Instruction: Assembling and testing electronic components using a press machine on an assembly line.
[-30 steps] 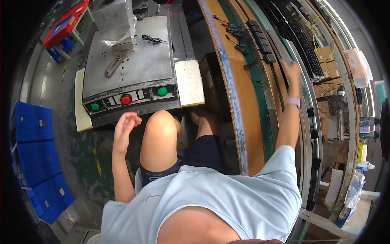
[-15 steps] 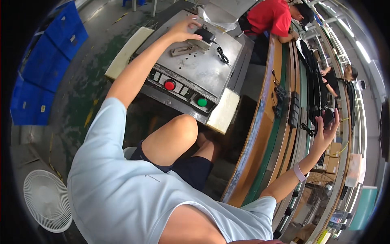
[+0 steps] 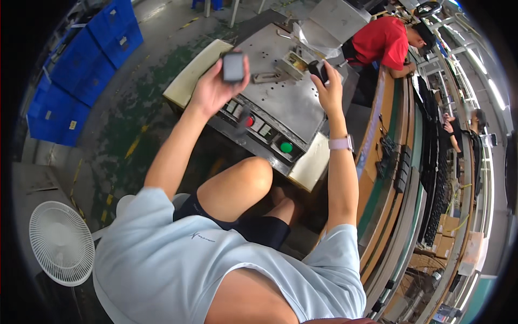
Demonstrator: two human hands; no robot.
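Observation:
My left hand (image 3: 212, 90) is closed round a black power adapter (image 3: 233, 66), its flat grey-looking face turned up, raised over the left edge of the metal machine table (image 3: 259, 46). A blurred dark cord (image 3: 243, 120) hangs below it in front of the panel. On the far right of the table, my right hand (image 3: 330, 89) grips a second black power adapter (image 3: 318, 70) between thumb and fingers, just beside the metal fixture (image 3: 294, 63). No adapter sits in the fixture. A slotted metal clamp bar (image 3: 267, 78) lies to the fixture's left.
The front panel carries a red button (image 3: 250, 121) and a green button (image 3: 286, 147). A conveyor line (image 3: 372, 216) runs along the right, with black adapters and cords on it. A co-worker in red (image 3: 380, 40) leans over it. Blue bins (image 3: 70, 81) and a white fan (image 3: 62, 243) stand left.
My left hand has lifted the adapter out of the fixture and drawn it left and nearer. My right hand has brought another adapter from the conveyor to the fixture.

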